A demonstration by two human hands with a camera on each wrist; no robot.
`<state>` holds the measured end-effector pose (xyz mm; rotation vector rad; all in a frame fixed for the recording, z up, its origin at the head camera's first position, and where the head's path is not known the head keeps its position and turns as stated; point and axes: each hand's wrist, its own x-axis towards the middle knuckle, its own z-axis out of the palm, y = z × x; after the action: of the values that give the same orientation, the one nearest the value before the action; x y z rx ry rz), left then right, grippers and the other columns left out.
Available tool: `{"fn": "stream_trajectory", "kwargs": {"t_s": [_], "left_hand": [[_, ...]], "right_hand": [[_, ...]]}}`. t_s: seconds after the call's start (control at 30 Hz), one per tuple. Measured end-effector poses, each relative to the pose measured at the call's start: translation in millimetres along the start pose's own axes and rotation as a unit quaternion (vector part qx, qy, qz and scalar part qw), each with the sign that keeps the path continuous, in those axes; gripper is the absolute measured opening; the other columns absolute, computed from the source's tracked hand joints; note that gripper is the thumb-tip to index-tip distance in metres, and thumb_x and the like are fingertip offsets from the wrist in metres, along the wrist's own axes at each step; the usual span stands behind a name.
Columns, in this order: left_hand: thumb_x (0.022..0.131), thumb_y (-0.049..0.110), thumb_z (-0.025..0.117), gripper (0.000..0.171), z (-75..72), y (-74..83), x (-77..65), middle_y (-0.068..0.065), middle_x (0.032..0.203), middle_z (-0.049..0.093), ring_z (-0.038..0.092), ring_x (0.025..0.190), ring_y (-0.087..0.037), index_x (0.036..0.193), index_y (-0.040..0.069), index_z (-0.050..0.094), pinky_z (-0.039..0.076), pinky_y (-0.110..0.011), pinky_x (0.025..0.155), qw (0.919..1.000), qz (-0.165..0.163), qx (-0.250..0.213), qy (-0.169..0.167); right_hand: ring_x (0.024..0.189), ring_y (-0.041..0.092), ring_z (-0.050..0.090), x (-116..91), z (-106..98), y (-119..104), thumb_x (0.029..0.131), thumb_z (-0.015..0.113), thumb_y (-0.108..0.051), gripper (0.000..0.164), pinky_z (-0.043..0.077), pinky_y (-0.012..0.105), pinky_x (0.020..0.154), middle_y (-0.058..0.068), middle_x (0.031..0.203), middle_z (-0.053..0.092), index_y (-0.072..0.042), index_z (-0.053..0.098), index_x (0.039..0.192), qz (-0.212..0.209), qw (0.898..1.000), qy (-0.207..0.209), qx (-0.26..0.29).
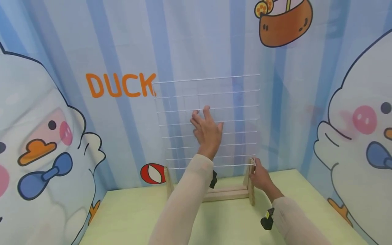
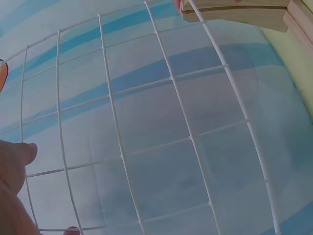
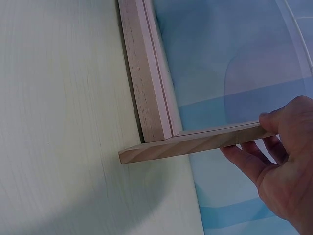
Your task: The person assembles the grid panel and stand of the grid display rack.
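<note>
Closest to us are two pale sleeves, the left sleeve (image 1: 185, 204) and the right sleeve (image 1: 294, 217), reaching over a light yellow-green table (image 1: 229, 224). By the right cuff is a little black wrist camera (image 1: 267, 222).

Farther in, a wooden stand (image 1: 226, 195) sits on the table, with a long low bar between two posts. The right hand (image 1: 261, 175) grips the stand's right post near the top. In the right wrist view, its thumb is on one side of the wood and its bent fingers are on the other.

A white wire grid (image 2: 171, 77) stands up above the wooden stand. Its lowest wire runs between the tops of the two posts. The left hand (image 1: 209, 132) is at the middle of the grid, with its fingers spread apart, not squeezed into a fist. I can't tell if any fingertips hook around a wire.

At the back hangs a blue and white striped cloth (image 1: 199, 41). It has a big white duck (image 1: 52, 136) on the left, orange letters that say DUCK (image 1: 120, 85), a red and white ball (image 1: 153, 173) low down, and another duck (image 1: 361, 163) on the right.
</note>
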<state>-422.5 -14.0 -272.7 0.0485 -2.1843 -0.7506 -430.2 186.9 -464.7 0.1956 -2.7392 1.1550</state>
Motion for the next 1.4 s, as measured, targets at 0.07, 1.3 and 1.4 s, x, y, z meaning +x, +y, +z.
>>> {"fn": "stream_trajectory", "kwargs": {"t_s": [0.07, 1.3, 1.4], "left_hand": [[0.085, 0.038, 0.083, 0.072, 1.0, -2.7, 0.1, -0.014, 0.144, 0.035, 0.041, 0.128, -0.031, 0.142, 0.025, 0.042, 0.054, -0.045, 0.074, 1.0000, -0.006, 0.002, -0.001], [0.084, 0.034, 0.084, 0.071, 13.1, -17.0, 3.8, -0.016, 0.144, 0.035, 0.042, 0.128, -0.033, 0.141, 0.023, 0.042, 0.053, -0.048, 0.071, 0.9997, -0.008, -0.021, 0.006], [0.085, 0.034, 0.083, 0.071, 15.8, -19.1, 0.1, -0.017, 0.145, 0.035, 0.042, 0.129, -0.033, 0.142, 0.023, 0.042, 0.054, -0.049, 0.073, 0.9997, -0.008, -0.022, 0.001]], "right_hand": [[0.129, 0.056, 0.051, -1.0, 1.0, 0.3, 0.096, 0.054, 0.003, 0.066, 0.049, 0.064, 0.099, 0.041, 0.145, 0.044, 0.002, 0.018, 0.152, 0.003, 1.000, -0.003, -0.001], [0.127, 0.055, 0.054, -0.2, -0.9, -0.4, 0.096, 0.054, 0.003, 0.069, 0.052, 0.061, 0.096, 0.042, 0.144, 0.045, 0.001, 0.017, 0.153, -0.009, 1.000, 0.009, 0.000], [0.126, 0.055, 0.055, -2.0, -0.8, 0.7, 0.096, 0.055, 0.002, 0.068, 0.053, 0.061, 0.094, 0.043, 0.142, 0.046, 0.002, 0.017, 0.153, -0.011, 1.000, 0.004, 0.001]]}}
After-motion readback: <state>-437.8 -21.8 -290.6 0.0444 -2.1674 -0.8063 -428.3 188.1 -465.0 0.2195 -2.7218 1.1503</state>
